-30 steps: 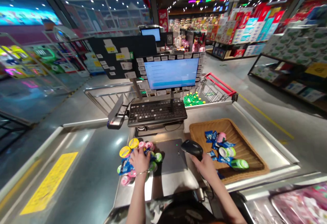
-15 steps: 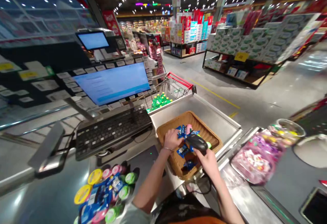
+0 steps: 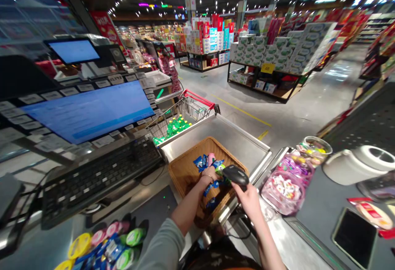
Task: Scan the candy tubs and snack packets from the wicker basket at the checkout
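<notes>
A brown wicker basket [image 3: 185,163] stands on the metal counter with several blue packets [image 3: 201,162] and a pink container [image 3: 211,158] in it. My left hand [image 3: 209,174] reaches inside, its fingers closed around a small container with a green lid [image 3: 219,169]; the fingertips are partly hidden. My right hand [image 3: 249,198] grips a black barcode scanner [image 3: 235,174] over the basket's right side, its head close to the green-lidded container. At the lower left lies a group of blue packets with yellow, pink and green round lids [image 3: 134,237].
A keyboard [image 3: 101,175] and a monitor [image 3: 92,111] stand at left. Behind the counter is a cart [image 3: 197,103] with green bottles [image 3: 176,125]. To the right are candy tubs [image 3: 285,190], a white jug [image 3: 348,165] and a phone [image 3: 354,237].
The view has swung right, so the counter things sit further left. My left hand has moved from the blue packets to the green-lidded container beside the scanner. My right hand still holds the scanner.
</notes>
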`<state>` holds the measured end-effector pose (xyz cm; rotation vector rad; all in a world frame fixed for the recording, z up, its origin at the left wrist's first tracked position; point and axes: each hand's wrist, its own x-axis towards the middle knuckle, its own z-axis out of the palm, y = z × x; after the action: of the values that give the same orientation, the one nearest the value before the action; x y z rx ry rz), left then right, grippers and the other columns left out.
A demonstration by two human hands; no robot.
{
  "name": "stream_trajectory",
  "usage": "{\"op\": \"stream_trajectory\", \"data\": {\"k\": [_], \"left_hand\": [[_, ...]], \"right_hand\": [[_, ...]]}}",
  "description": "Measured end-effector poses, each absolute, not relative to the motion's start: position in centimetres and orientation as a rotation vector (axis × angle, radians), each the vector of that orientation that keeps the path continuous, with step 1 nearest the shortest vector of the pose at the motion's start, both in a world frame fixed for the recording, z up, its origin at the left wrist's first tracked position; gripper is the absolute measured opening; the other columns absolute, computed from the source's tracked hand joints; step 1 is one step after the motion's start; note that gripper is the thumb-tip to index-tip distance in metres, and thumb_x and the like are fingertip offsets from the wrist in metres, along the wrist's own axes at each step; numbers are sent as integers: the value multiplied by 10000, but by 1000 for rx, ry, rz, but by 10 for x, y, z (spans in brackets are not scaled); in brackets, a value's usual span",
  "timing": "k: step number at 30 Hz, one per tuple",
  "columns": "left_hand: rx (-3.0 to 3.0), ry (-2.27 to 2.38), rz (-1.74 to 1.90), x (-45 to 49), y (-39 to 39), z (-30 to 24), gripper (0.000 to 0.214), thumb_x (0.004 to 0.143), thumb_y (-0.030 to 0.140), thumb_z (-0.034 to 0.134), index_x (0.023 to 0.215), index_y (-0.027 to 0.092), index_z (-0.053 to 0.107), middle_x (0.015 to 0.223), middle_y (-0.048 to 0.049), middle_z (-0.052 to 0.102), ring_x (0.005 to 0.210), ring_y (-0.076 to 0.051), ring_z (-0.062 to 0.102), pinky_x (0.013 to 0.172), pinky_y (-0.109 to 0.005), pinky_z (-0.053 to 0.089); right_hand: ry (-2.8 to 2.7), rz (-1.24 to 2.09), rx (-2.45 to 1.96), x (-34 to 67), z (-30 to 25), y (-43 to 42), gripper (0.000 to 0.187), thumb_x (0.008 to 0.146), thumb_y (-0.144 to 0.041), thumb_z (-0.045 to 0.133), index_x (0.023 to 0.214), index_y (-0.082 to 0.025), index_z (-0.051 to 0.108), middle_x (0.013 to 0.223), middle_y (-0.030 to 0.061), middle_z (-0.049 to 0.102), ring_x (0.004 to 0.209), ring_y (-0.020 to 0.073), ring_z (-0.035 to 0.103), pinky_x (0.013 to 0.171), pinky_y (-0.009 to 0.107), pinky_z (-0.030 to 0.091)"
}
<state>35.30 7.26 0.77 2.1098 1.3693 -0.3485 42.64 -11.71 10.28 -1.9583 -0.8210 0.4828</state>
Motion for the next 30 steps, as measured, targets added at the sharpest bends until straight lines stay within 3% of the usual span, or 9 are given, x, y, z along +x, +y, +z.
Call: {"op": "stream_trajectory", "data": {"k": [4,8,13,17,20,24,30], "left_hand": [[2191,1343,-302,338,73,26,518,483,415,831,895,133,692,1005,-166,707,957,-304,665,800,-335,516],[2267,1338,-99,297,57,47,579,585,400,791,1093,170,633,1142,-117,654,1087,-268,601,940,-353,470],[2364,1334,650,241,29,52,542,724,200,676,1246,189,530,1196,-97,593,1121,-241,545,988,-404,452],[2467,1396,1026,213,17,53,516,801,132,581,1301,207,475,1217,-113,555,1157,-253,505,1011,-454,436],[2538,1439,1128,197,13,59,499,824,95,533,1305,209,470,1210,-116,545,1161,-253,488,1011,-453,440],[2573,1486,1163,177,7,62,509,823,64,507,1307,219,475,1219,-115,537,1163,-253,480,996,-448,451],[2548,1502,1164,159,1,63,509,837,75,495,1325,216,460,1249,-120,516,1184,-255,461,1012,-448,436]], "right_hand": [[-834,588,-1929,428,102,-115,451,764,-598,554,718,-171,691,448,15,571,505,224,582,479,298,439],[-887,637,-1919,425,99,-110,447,770,-596,545,739,-176,692,494,24,606,515,226,594,491,304,442],[-1021,670,-1906,407,101,-104,453,775,-587,545,821,-159,686,562,30,638,570,225,616,541,299,449],[-1173,718,-1899,385,111,-100,448,807,-582,505,818,-164,665,526,11,607,494,195,569,508,282,412],[-1288,742,-1891,371,117,-99,433,829,-562,487,849,-165,660,548,15,622,505,195,579,523,279,413],[-1392,731,-1852,358,123,-97,393,848,-519,474,918,-173,647,738,61,705,683,231,662,631,291,453],[-1458,735,-1834,345,128,-97,342,847,-477,484,915,-182,643,768,63,714,726,239,676,656,285,454]]}}
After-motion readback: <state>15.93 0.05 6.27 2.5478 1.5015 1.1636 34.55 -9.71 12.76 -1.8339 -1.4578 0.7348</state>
